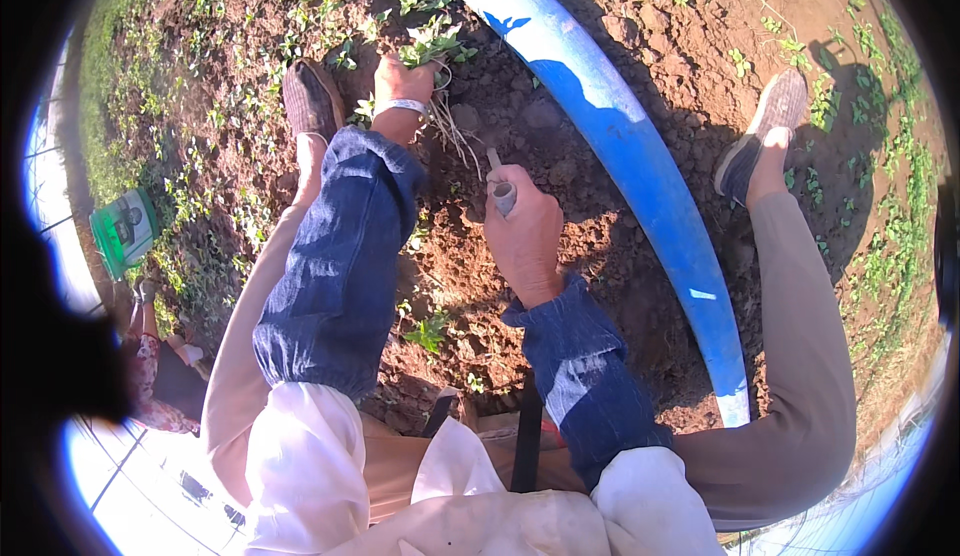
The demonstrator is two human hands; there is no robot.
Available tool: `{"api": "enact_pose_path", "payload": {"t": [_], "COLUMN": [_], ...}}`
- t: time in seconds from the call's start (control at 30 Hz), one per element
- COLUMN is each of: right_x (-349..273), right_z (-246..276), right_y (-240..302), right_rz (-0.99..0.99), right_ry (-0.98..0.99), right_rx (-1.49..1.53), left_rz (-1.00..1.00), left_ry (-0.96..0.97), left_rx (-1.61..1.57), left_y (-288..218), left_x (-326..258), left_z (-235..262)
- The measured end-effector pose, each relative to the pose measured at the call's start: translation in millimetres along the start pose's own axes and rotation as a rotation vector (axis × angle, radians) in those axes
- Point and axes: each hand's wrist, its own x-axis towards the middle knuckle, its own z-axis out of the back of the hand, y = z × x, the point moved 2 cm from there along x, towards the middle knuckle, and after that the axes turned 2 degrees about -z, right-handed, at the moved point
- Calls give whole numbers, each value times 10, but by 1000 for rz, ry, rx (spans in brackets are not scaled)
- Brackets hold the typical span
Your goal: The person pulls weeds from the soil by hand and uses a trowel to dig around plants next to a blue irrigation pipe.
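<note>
My left hand (402,86) is closed on a bunch of leafy green seedlings (432,42). Their long pale bare roots (455,128) hang down toward the soil between my hands. My right hand (526,234) is wrapped round a small hand tool (504,196). The round grey end of its handle faces up out of my fist, and a narrow piece sticks out past my fingers; the rest of the tool is hidden. Beneath both hands lies loose, cloddy brown soil (455,266).
A thick blue pipe (650,181) curves across the ground right of my hands. My shoes (312,101) stand on either side. Small green plants (427,331) dot the bed. At the far left, another person (160,381) is near a green container (125,231).
</note>
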Motion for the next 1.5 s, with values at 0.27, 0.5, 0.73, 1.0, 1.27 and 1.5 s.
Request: {"api": "enact_pose_path", "payload": {"t": [0.27, 0.5, 0.73, 1.0, 1.27, 1.5], "right_x": [467, 651, 273, -191, -166, -111], "right_z": [-128, -257, -186, 323, 388, 482], "right_y": [141, -475, -191, -106, -195, -245], "right_rz": [-42, -58, -243, -64, -84, -65], "right_ry": [-18, -58, 12, 16, 69, 15], "right_rx": [-158, 448, 609, 168, 251, 168], "left_rz": [-129, -62, 114, -416, -303, 256], "left_ry": [216, 159, 147, 283, 166, 684], "left_rx": [-281, -644, -587, 65, 345, -884], "left_y": [222, -116, -274, -383, -544, -564], "left_x": [108, -138, -357, -531, -250, -1015], "left_z": [-335, -297, 214, 94, -403, 3]}}
